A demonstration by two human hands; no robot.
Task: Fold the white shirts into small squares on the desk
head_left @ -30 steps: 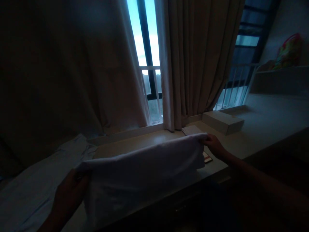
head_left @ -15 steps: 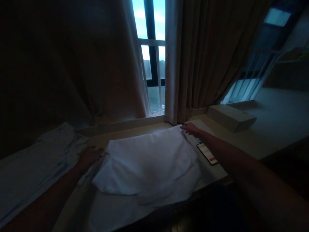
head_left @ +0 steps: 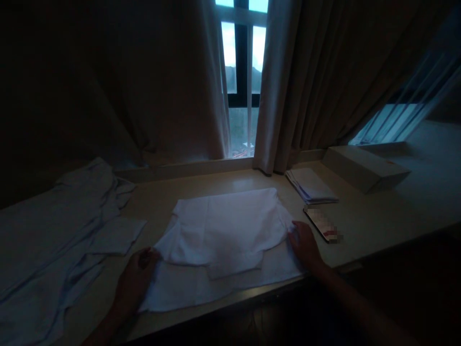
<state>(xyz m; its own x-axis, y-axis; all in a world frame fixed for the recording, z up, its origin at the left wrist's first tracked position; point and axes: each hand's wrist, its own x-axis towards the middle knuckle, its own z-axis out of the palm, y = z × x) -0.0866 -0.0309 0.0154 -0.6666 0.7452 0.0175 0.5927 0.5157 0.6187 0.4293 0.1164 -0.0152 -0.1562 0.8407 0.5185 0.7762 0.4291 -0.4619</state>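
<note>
A white cloth garment (head_left: pixel 230 221), folded over on itself, lies spread on the counter in front of me. Its upper layer is shorter, so the lower layer shows along the near side. At its left corner my left hand (head_left: pixel 139 274) is closed, with fingertips pinching the fabric. My right hand (head_left: pixel 304 242) grips the garment's right edge between thumb and fingers, low over the surface. Part of the cloth's right side is hidden behind that hand.
A heap of white garments (head_left: pixel 82 216) covers the counter's left end. To the right lie a folded white cloth (head_left: pixel 313 185), a phone (head_left: pixel 319 223) and a pale box (head_left: pixel 367 168). The counter (head_left: pixel 370 216) runs below a curtained window (head_left: pixel 243 86); its front edge is close to me.
My right hand has come down from the garment's far right corner to its right edge. My left hand has moved nearer to me, onto the left corner. The view has tilted down.
</note>
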